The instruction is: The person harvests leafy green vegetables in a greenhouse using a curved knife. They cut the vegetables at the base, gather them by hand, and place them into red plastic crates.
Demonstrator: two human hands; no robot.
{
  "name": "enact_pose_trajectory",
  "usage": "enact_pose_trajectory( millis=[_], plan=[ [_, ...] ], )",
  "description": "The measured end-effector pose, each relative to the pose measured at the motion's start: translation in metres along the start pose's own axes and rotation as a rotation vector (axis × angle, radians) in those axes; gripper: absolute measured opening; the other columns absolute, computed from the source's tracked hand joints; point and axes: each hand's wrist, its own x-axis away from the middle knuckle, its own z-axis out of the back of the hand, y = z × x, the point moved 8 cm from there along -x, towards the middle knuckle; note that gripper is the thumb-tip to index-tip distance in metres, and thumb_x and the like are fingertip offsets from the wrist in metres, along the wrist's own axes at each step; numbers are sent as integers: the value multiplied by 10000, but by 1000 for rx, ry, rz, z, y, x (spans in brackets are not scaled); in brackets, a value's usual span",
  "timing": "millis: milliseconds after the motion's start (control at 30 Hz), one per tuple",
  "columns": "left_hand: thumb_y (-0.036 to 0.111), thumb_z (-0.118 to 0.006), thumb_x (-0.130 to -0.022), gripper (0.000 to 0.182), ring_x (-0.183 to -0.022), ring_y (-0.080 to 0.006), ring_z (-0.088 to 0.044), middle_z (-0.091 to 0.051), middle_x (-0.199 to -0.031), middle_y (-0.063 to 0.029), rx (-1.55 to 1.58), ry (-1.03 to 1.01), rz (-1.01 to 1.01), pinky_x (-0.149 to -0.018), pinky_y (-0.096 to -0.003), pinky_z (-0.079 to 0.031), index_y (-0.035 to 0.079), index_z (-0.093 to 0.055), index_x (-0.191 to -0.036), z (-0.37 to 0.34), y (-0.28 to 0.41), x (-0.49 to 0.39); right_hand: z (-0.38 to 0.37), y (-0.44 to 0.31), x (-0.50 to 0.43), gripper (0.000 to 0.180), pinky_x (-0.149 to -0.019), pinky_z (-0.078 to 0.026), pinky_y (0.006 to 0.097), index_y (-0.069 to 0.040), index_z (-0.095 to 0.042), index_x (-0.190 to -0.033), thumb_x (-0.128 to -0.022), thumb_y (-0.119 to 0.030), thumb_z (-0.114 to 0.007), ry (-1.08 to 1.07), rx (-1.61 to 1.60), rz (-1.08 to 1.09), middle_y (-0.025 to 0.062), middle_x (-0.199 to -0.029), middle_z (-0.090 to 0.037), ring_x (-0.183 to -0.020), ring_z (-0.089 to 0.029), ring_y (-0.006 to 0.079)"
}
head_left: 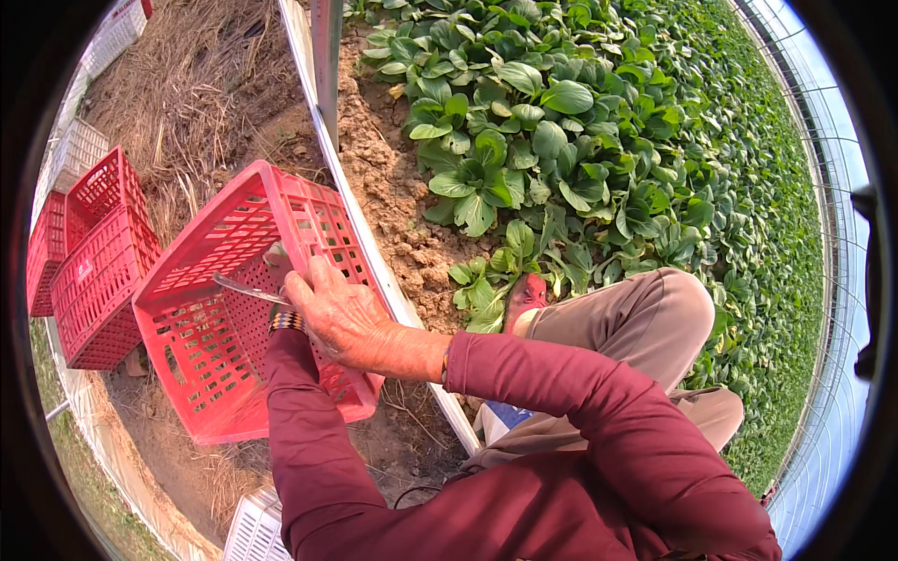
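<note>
A red plastic crate [203, 343] lies tilted on the ground in front of me, its open side facing up and left. My right hand [340, 312] is over the crate's near side wall, with its fingers closed at the end of a curved metal blade [247, 288] that reaches into the crate. My left forearm enters the crate, a checked wristband [287, 322] at its wrist. Most of my left hand is hidden behind the right one, so its grip does not show. A small pale green piece [276, 253] is just above the hands; what it is stays unclear.
Leafy green vegetables [505, 168] grow densely at the right, beside my bent leg and red shoe [526, 298]. A pale border strip [365, 231] and a metal post [327, 70] separate them from straw-covered soil. Stacked red crates [102, 280] stand left; a white crate [256, 529] is below.
</note>
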Motion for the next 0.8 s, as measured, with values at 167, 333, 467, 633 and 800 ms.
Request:
enact_pose_trajectory(
  millis=[167,333,467,633,800],
  plan=[
    [583,-592,-736,942,-1229,-354,-416,-360,-1357,-260,54,-25,-13,-1003,-461,-321,-14,-231,-1369,2,10,-7,1,18,10,568,-607,-473,459,4,-338,-1189,-696,-66,-613,103,-180,-172,234,-1008,-391,-797,-539,414],
    [613,-582,-736,977,-1247,-352,-401,-340,-1377,-260,16,-68,21,-1017,-460,-307,-14,-210,-1386,6,4,-10,-12,32,22,482,-657,-431,475,7,-400,-1105,-704,-137,-625,-16,-271,-326,217,-918,-456,-775,-534,416],
    [642,-570,-734,1007,-1267,-347,-381,-325,-1393,-255,-141,-70,30,-1035,-465,-280,-13,-191,-1399,-2,17,4,-7,36,23,351,-667,-440,442,7,-470,-998,-700,-113,-612,33,-312,-308,202,-858,-512,-778,-550,394],
    [698,-555,-707,1067,-1278,-347,-368,-295,-1418,-237,-335,12,34,-1059,-503,-213,-5,-168,-1410,14,40,10,15,47,30,269,-639,-433,464,-7,-442,-884,-690,-97,-604,64,-289,-275,193,-808,-510,-734,-546,394],
    [671,-642,-656,1117,-1261,-378,-376,-339,-1371,-291,82,-94,-148,-1029,-370,-317,-60,-215,-1385,41,65,9,31,62,34,246,-635,-437,456,-13,-459,-839,-681,-127,-610,74,-247,-290,175,-760,-529,-709,-553,387]
  ],
)
